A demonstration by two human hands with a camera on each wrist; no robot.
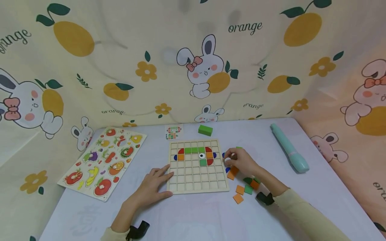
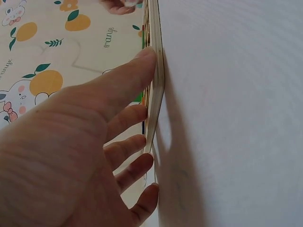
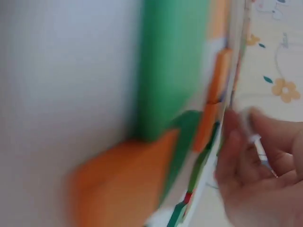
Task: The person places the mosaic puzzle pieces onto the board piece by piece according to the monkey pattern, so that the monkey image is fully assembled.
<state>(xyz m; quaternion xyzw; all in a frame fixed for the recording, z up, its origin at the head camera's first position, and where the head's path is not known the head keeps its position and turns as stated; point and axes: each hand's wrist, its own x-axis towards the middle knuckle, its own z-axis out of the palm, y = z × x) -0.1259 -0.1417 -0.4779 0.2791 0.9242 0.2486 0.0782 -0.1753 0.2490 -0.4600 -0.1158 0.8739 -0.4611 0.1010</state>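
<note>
A wooden grid board [image 1: 197, 180] lies on the table, with red, green, orange and blue pieces and a round white eye piece [image 1: 202, 156] in its upper cells. My left hand [image 1: 152, 184] rests by the board's left edge, its fingers spread and fairly straight; the left wrist view shows the thumb against the rim. Just off the right edge, my right hand [image 1: 241, 160] pinches a small white disc [image 1: 228, 161] between thumb and fingers, blurred in the right wrist view. Loose orange pieces [image 1: 238, 199], a green square [image 1: 248, 189] and blue pieces lie around that hand, partly hidden by it.
A fruit puzzle board [image 1: 102, 160] lies at the left. Behind the grid board are a small pattern card [image 1: 174, 132] and a green block [image 1: 205, 130]. A teal wand-shaped object [image 1: 289, 149] lies at the right. A printed cloth [image 1: 163, 30] hangs behind the table.
</note>
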